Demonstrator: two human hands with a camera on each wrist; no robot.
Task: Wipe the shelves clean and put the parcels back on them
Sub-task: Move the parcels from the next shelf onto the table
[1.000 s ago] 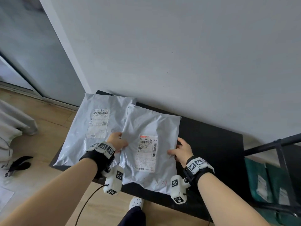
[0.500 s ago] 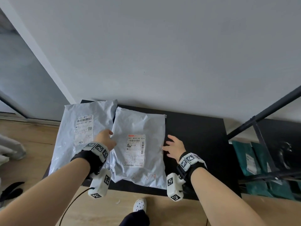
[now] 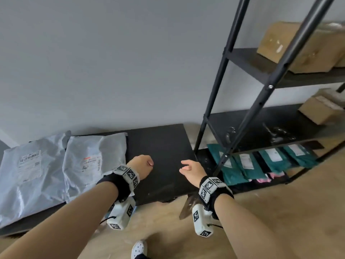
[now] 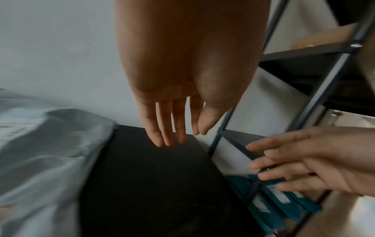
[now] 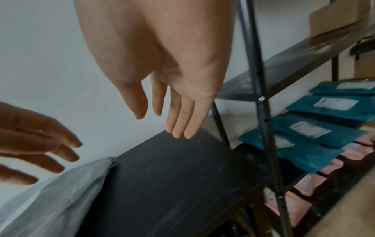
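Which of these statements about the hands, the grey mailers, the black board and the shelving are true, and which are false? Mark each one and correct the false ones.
1. Two grey mailers lie side by side on the black board. True.
2. The left hand grips a grey mailer. False: it holds nothing, its fingers loose in the left wrist view.
3. The right hand is empty, fingers relaxed. True.
4. The teal parcels sit on the top shelf. False: they lie on the lowest level of the black rack.
5. Cardboard boxes stand on the upper shelves. True.
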